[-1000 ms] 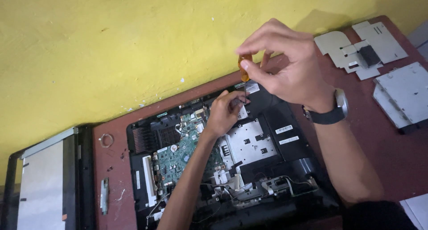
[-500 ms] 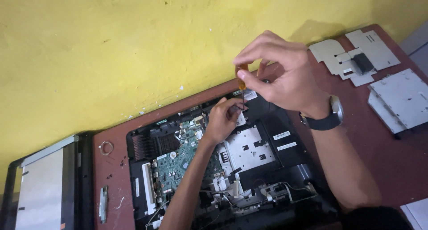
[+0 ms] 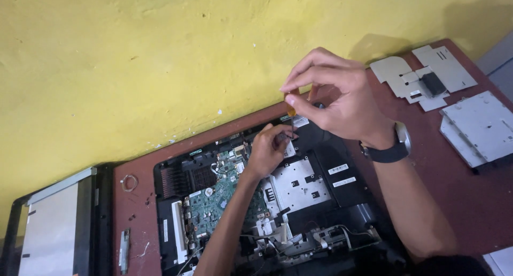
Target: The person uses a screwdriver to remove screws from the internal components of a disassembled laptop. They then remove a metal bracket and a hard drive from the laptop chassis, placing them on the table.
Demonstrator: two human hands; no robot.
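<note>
An opened laptop base (image 3: pixel 342 182) lies on a reddish-brown table (image 3: pixel 459 190), its green circuit board (image 3: pixel 214 201) and metal shields exposed. My right hand (image 3: pixel 336 97), with a dark wristwatch (image 3: pixel 393 147) on its wrist, pinches the orange handle of a small screwdriver (image 3: pixel 291 111) upright above the far edge of the base. The thin shaft points down to where my left hand (image 3: pixel 267 150) rests on the base, fingers closed around the tip area near a white label.
A detached screen panel (image 3: pixel 51 228) lies at the left. Flat grey cover plates (image 3: pixel 422 75) and a thin drive unit (image 3: pixel 481 126) lie at the right. A small wire ring (image 3: pixel 128 182) and a metal bracket (image 3: pixel 124 249) sit left of the base. A yellow wall runs behind.
The view has shifted slightly; both hands stay at the same spot on the base, my right hand's fingers turning on the screwdriver handle.
</note>
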